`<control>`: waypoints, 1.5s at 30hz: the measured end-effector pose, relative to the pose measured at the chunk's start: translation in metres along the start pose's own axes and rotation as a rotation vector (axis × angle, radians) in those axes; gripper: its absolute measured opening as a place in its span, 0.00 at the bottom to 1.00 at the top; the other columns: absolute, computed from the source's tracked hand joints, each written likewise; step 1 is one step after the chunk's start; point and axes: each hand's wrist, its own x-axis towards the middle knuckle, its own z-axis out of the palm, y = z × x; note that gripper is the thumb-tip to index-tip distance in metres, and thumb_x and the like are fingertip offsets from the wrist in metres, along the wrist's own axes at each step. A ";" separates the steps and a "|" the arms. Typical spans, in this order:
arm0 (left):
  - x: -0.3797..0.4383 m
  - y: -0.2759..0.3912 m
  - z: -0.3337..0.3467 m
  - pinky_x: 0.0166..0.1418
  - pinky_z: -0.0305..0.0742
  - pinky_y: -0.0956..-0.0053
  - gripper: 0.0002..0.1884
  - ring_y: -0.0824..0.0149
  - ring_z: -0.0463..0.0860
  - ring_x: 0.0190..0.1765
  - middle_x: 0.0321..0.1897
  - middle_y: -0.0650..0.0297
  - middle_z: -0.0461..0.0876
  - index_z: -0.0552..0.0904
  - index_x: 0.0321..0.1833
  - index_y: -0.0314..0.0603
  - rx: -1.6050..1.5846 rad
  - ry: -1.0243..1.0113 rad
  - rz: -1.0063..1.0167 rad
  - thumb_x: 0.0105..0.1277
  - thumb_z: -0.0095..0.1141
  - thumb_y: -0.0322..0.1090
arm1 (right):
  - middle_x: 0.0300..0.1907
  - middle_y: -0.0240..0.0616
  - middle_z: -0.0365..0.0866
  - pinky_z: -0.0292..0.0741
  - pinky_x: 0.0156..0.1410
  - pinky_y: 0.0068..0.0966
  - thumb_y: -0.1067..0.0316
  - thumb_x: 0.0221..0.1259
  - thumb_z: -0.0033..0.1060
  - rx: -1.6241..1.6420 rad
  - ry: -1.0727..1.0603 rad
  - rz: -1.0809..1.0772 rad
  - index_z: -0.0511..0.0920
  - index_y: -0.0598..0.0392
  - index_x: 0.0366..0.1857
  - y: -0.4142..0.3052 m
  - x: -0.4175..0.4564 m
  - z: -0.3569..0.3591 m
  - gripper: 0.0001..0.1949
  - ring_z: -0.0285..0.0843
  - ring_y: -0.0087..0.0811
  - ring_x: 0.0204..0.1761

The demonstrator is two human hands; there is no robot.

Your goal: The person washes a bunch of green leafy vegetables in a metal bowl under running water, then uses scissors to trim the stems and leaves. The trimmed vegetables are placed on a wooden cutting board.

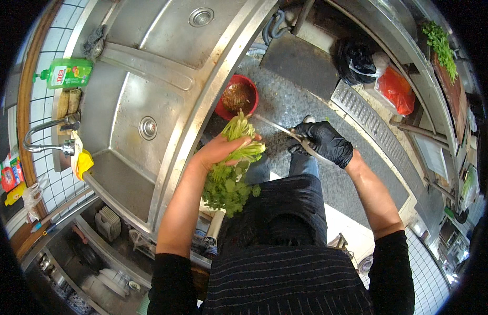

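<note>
A bunch of leafy green herbs, probably cilantro, [232, 185] is gripped around its stems by my bare left hand [224, 149]. The cut or root ends point up and to the right, and the leaves hang toward my apron. My right hand [324, 142], in a black glove, holds a long, narrow metal tool [273, 124], which looks like a knife or scissors; I cannot tell which. Its tip lies close to the stems, just below the rim of a red plastic bowl [255, 93]. Brownish bits fill the bowl, which is beyond my left hand, beside the sink edge.
A stainless steel double sink [188, 130] runs along the left, with a faucet [47, 136] and green soap bottle [70, 73]. Dish racks [114, 256] stand lower left. On the right are a metal floor grate [379, 136], a red plastic bag [395, 90] and more greens [440, 47] on a board.
</note>
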 end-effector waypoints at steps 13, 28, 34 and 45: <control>-0.005 0.014 0.013 0.31 0.70 0.79 0.23 0.78 0.74 0.40 0.41 0.74 0.79 0.75 0.56 0.51 0.073 0.153 -0.002 0.62 0.56 0.52 | 0.46 0.53 0.79 0.72 0.55 0.32 0.60 0.59 0.51 0.220 -0.067 0.123 0.76 0.60 0.47 -0.014 0.011 0.011 0.17 0.77 0.47 0.49; -0.007 0.012 -0.008 0.17 0.59 0.86 0.19 0.81 0.64 0.17 0.47 0.72 0.80 0.75 0.58 0.44 0.154 -0.145 0.065 0.69 0.49 0.44 | 0.47 0.51 0.79 0.73 0.55 0.33 0.61 0.59 0.52 0.082 -0.258 0.014 0.78 0.56 0.49 -0.003 0.029 -0.009 0.16 0.78 0.45 0.49; -0.007 0.017 -0.011 0.24 0.65 0.85 0.22 0.83 0.69 0.29 0.44 0.77 0.81 0.75 0.60 0.56 0.179 -0.162 0.032 0.64 0.55 0.50 | 0.45 0.51 0.79 0.73 0.53 0.34 0.64 0.57 0.52 0.117 -0.199 -0.025 0.78 0.57 0.48 -0.008 0.030 -0.008 0.16 0.77 0.46 0.47; -0.004 0.022 -0.010 0.23 0.63 0.86 0.21 0.83 0.69 0.29 0.44 0.76 0.80 0.77 0.57 0.53 0.182 -0.229 -0.037 0.64 0.54 0.51 | 0.48 0.52 0.78 0.72 0.56 0.31 0.63 0.62 0.51 0.096 -0.269 0.005 0.78 0.59 0.48 -0.011 0.027 -0.018 0.15 0.77 0.44 0.49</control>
